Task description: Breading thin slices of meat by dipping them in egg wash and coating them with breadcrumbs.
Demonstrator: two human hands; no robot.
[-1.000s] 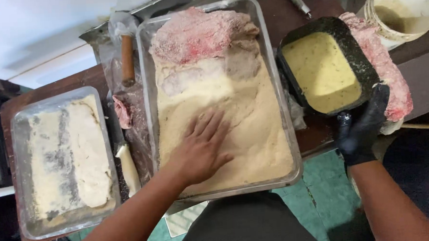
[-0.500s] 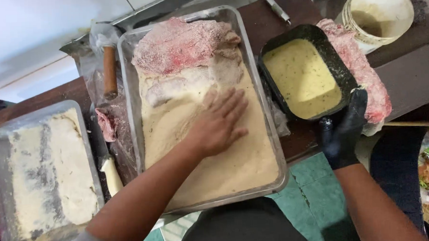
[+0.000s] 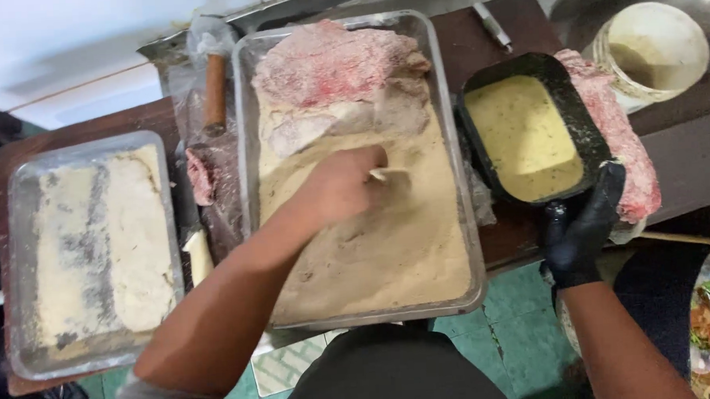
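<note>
My bare left hand is in the big steel tray of tan breadcrumbs. Its fingers are curled down into the crumbs and pinch a pale, crumb-covered piece. Floured pink meat slices are piled at the tray's far end. My right hand, in a black glove, grips the near corner of a black pan filled with yellow batter. A slab of raw pink meat lies along the pan's right side.
A second steel tray with pale coated pieces sits at the left. A wooden-handled tool lies between the trays. A white bucket stands at the far right. Everything rests on a dark brown table above a green tiled floor.
My left hand was pressing flat on the crumbs; its fingers have now curled shut around a pale piece. The gloved right hand stays on the black pan.
</note>
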